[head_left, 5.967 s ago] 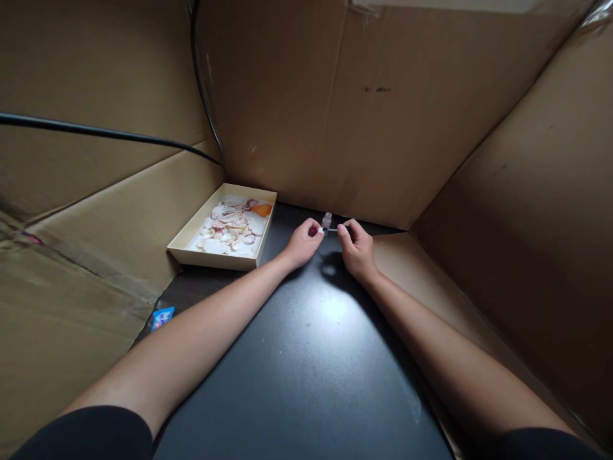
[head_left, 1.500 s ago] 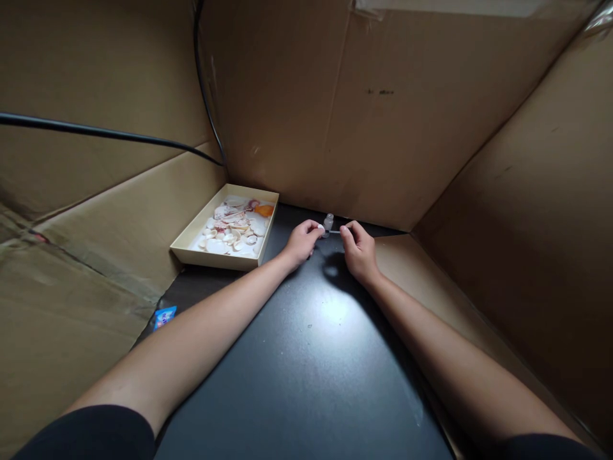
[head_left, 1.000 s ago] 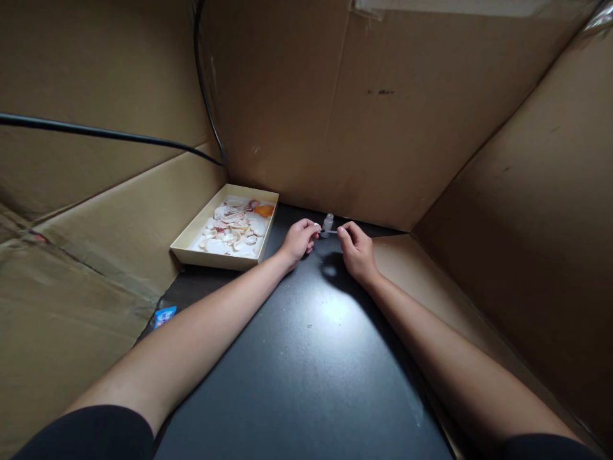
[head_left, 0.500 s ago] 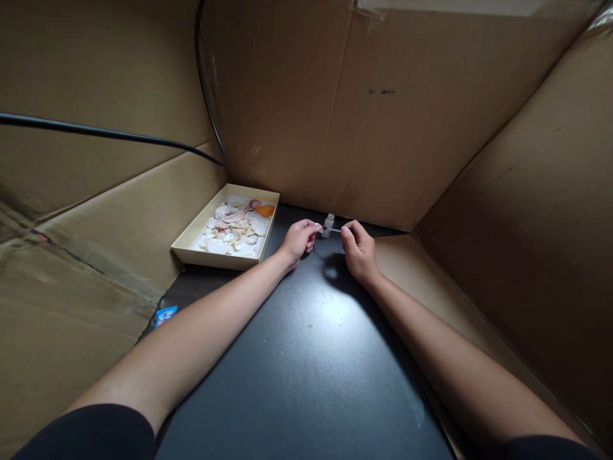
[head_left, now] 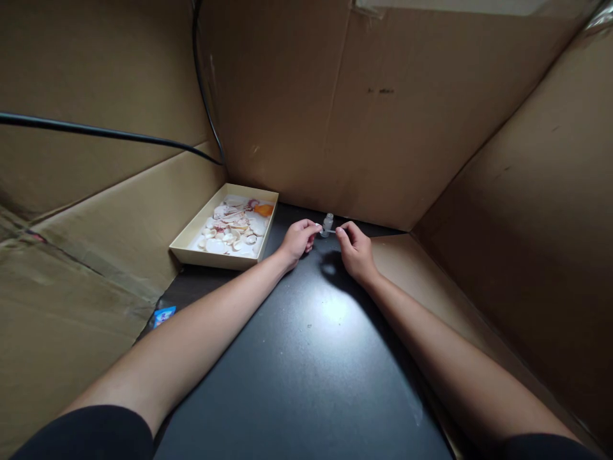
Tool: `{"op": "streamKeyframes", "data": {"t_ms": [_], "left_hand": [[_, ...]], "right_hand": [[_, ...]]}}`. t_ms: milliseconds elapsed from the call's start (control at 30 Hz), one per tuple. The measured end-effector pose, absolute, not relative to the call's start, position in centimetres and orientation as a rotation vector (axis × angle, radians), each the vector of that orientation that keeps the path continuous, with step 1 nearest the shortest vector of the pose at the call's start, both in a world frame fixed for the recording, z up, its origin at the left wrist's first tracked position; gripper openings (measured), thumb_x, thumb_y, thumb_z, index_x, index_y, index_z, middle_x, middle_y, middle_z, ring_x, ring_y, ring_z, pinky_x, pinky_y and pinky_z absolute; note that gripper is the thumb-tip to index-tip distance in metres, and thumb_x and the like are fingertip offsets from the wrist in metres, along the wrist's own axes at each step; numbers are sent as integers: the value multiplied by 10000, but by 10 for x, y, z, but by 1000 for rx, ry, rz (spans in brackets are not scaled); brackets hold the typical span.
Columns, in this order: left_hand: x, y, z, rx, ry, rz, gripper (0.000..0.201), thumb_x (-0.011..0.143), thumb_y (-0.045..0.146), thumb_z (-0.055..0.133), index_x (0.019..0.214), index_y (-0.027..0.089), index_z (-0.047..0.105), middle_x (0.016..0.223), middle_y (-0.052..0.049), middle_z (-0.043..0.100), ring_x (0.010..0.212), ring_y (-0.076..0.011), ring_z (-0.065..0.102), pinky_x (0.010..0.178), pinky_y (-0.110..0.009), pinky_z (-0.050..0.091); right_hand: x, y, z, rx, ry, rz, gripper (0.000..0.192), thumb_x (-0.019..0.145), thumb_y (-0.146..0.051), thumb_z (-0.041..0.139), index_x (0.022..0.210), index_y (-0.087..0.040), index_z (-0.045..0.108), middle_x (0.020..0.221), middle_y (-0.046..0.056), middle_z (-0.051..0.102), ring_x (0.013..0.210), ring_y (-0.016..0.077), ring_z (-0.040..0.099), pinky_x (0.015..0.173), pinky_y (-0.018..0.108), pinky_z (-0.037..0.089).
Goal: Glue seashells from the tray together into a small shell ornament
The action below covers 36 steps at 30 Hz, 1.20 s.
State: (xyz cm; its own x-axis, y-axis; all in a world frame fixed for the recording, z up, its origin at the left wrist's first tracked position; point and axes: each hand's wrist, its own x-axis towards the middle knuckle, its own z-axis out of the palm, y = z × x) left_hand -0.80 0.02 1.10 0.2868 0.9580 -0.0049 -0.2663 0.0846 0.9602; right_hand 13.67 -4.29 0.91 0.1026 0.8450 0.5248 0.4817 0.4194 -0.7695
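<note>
My left hand (head_left: 297, 240) is closed in a pinch, and a tiny pale piece shows at its fingertips, too small to name. Opposite it, my right hand (head_left: 357, 251) pinches a thin whitish stick (head_left: 331, 231) that points left towards the left fingertips. Whether the stick touches the pale piece I cannot tell. Just behind the stick, a small clear glass bottle (head_left: 328, 221) stands upright on the dark tabletop (head_left: 287, 358). Its lower part is partly hidden by the stick.
Left of my hands is a shallow cream tray (head_left: 215, 259) holding many seashells (head_left: 234, 231) and an orange piece (head_left: 263, 210). A blue packet (head_left: 163, 315) lies by my left forearm. Cardboard walls (head_left: 306, 115) enclose the table; a black cable (head_left: 110, 133) crosses the left one.
My right hand has shifted slightly left, nearer the left fingertips, and less of the stick shows between the hands. My left hand stays almost in place.
</note>
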Motion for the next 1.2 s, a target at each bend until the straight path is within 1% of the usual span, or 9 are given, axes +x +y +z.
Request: {"op": "streamKeyframes", "data": {"t_ms": [267, 467, 633, 767, 900, 1033, 1200], "left_hand": [[-7, 0, 11, 1109, 827, 1088, 155, 777, 200, 600, 693, 156, 479, 466, 79, 370, 348, -30, 305, 359, -172, 208], [-7, 0, 11, 1104, 828, 1081, 136, 780, 217, 605, 726, 157, 497, 482, 81, 374, 348, -29, 310, 362, -173, 204], [-8, -2, 13, 1107, 831, 1050, 83, 798, 191, 536, 737, 159, 490, 501, 75, 378, 350, -31, 311, 359, -170, 198], [-8, -4, 15, 1106, 813, 1051, 94, 798, 195, 503, 723, 174, 450, 515, 73, 385, 349, -37, 324, 355, -172, 213], [-8, -4, 15, 1105, 811, 1060, 74, 778, 200, 501, 732, 179, 447, 526, 72, 397, 350, -39, 333, 355, -169, 215], [-9, -3, 15, 1090, 803, 1069, 31, 746, 164, 470, 734, 178, 446, 529, 67, 409, 348, -41, 330, 356, -168, 208], [-9, -3, 15, 1084, 802, 1072, 43, 721, 133, 439, 725, 175, 445, 521, 61, 406, 346, -44, 323, 356, -174, 192]], "right_hand": [[138, -42, 8, -1223, -1543, 418, 316, 892, -461, 450, 726, -193, 467, 617, -35, 418, 599, 105, 390, 593, 231, 312], [138, -42, 7, -1200, -1539, 441, 327, 898, -476, 434, 731, -196, 460, 604, -39, 401, 579, 103, 372, 582, 232, 310], [138, -43, 7, -1172, -1535, 425, 317, 906, -464, 425, 740, -196, 457, 604, -41, 397, 574, 100, 371, 582, 234, 310], [137, -44, 9, -1176, -1606, 413, 312, 898, -452, 443, 730, -190, 466, 613, -37, 402, 586, 100, 377, 583, 234, 307], [136, -44, 9, -1171, -1597, 401, 296, 900, -444, 438, 749, -192, 469, 622, -37, 411, 586, 99, 372, 583, 232, 307], [135, -44, 8, -1203, -1612, 423, 303, 892, -458, 450, 749, -192, 478, 608, -37, 416, 586, 104, 380, 581, 230, 307], [136, -45, 9, -1166, -1589, 424, 300, 903, -454, 429, 757, -195, 467, 624, -35, 417, 583, 102, 372, 584, 232, 309]]}}
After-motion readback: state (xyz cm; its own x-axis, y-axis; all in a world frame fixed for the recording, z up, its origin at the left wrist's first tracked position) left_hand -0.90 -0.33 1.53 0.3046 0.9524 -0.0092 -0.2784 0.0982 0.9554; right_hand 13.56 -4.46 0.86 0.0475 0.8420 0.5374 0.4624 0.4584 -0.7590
